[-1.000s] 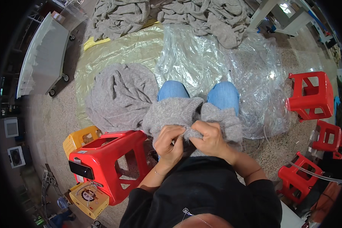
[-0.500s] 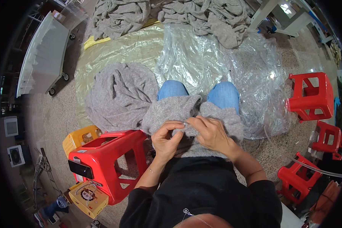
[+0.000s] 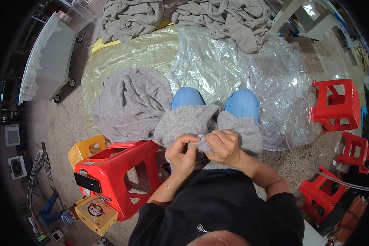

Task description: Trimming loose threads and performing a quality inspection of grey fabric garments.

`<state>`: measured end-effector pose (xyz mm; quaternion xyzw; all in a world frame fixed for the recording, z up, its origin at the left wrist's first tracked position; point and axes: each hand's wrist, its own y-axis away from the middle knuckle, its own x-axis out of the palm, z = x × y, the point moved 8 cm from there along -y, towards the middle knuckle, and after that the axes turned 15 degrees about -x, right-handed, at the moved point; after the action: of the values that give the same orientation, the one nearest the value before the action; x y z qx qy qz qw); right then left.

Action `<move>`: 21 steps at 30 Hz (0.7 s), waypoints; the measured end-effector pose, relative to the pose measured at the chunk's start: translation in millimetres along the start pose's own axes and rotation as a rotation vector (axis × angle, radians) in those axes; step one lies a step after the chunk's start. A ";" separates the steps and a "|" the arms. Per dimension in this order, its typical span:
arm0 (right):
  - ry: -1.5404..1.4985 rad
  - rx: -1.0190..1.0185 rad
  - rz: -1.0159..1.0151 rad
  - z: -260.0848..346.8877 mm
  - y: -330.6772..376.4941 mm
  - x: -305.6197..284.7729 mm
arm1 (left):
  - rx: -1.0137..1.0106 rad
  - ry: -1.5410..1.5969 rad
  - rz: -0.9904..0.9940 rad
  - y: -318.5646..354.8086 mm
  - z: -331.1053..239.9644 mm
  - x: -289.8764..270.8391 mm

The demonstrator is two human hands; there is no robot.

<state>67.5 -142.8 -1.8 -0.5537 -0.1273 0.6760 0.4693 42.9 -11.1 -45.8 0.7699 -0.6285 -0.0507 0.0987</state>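
Observation:
A grey knitted garment [image 3: 183,119] lies bunched across my lap, over blue jeans [image 3: 187,96]. My left hand [image 3: 183,152] pinches its fabric between thumb and forefinger. Close beside it, my right hand [image 3: 222,146] is closed in a loose fist on the same knit, knuckles up. A small stretch of knit runs between the two hands; whether a fine tool or thread is there is too small to tell. To the left, a larger heap of grey knitwear [image 3: 131,102] rests against the garment on my lap.
A red stool [image 3: 123,176] stands at my left with a black phone [image 3: 87,182] on its side; a yellow box [image 3: 96,215] is beside it. More red stools [image 3: 336,104] are at right. Plastic sheeting [image 3: 209,57] covers the floor ahead, with grey knitwear piles [image 3: 217,18] beyond.
My right hand has turned and curled into a tighter fist, lower on the knit. My left hand has shifted slightly, still pinching.

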 end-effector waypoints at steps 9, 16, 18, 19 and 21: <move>-0.206 0.060 0.137 -12.7 -1.1 4.1 | -0.032 0.060 0.060 -13.6 8.9 -1.4; -0.093 -0.006 0.219 -10.8 -3.3 5.7 | 0.032 -0.177 0.177 -18.7 -3.9 1.9; -0.063 -0.042 0.209 -7.8 -2.9 5.9 | -0.071 -0.041 0.159 -17.7 3.2 3.9; -0.006 -0.060 0.151 -5.9 -4.4 2.4 | -0.174 0.094 0.133 -15.9 11.2 3.7; 0.058 -0.076 0.093 -3.5 -2.5 1.4 | -0.154 0.110 0.044 -0.2 12.3 7.6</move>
<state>71.8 -141.6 -2.2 -0.5957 -0.1133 0.6754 0.4197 42.1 -19.6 -57.5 0.7476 -0.6332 -0.0545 0.1930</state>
